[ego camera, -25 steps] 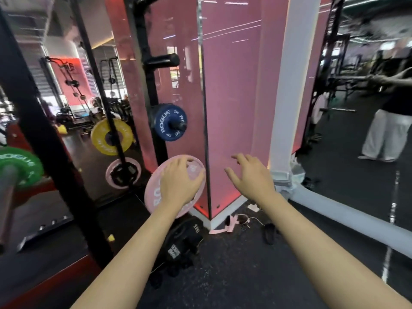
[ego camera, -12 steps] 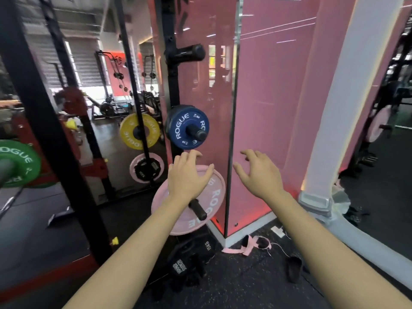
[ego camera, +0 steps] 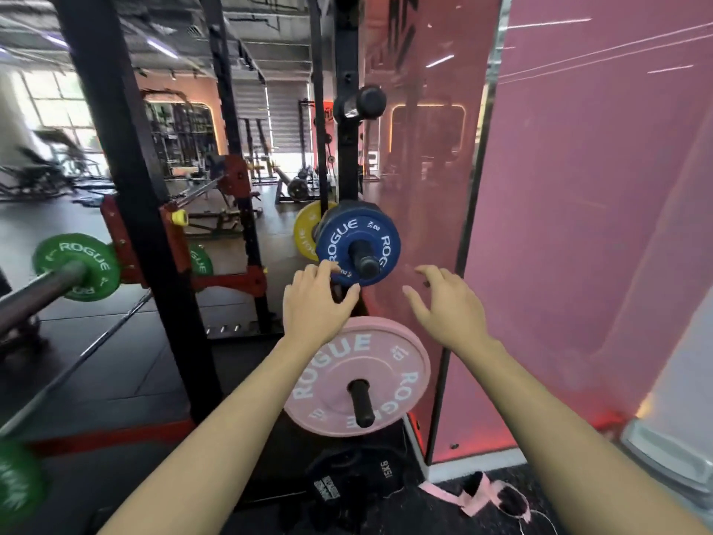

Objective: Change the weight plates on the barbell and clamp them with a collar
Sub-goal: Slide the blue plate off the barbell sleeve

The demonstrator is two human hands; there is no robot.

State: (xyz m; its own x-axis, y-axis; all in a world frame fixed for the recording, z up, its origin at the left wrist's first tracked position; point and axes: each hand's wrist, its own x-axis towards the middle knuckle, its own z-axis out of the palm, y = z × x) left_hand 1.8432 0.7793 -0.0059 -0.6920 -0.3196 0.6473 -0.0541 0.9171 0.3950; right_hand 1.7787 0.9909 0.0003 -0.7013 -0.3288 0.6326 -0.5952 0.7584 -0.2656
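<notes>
The left hand [ego camera: 314, 303] and right hand [ego camera: 449, 307] reach side by side, and the small plate [ego camera: 357, 245] on its storage peg [ego camera: 364, 258] sits just beyond and between their fingertips, the left fingertips at its lower edge. Below the fingers and between the wrists hangs the larger plate [ego camera: 359, 374] on a lower peg. Far left of the left fingers lies the barbell [ego camera: 38, 293] carrying a plate [ego camera: 77, 266], and the wall panel [ego camera: 578, 225] stands right of the right fingers.
</notes>
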